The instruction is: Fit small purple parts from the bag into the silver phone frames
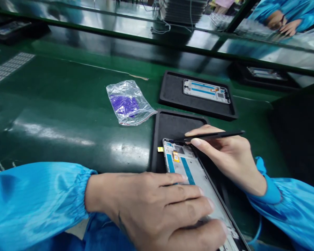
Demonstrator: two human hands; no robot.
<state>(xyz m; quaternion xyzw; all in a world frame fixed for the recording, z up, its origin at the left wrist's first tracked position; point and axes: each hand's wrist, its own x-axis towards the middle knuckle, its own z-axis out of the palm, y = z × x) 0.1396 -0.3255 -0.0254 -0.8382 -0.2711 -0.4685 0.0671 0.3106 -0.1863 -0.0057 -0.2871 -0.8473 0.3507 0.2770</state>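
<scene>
Left of the near tray (pixel 170 125) the green surface (pixel 54 111) lies wide and bare, and a hand could sweep across it freely. Just beyond the tray's left corner a plastic bag (pixel 129 103) sits in the way, with only a narrow strip of surface between them. Straight beyond the near tray a second tray (pixel 172 90) blocks the path, the two almost touching. Over the near tray room is tight: the left hand (pixel 157 205) lies flat on the phone frame (pixel 196 174), and the right hand (pixel 225 153) holds a thin black tool (pixel 214 136) across the tray's far end. Right of the tray a dark block (pixel 298 139) walls off that side
</scene>
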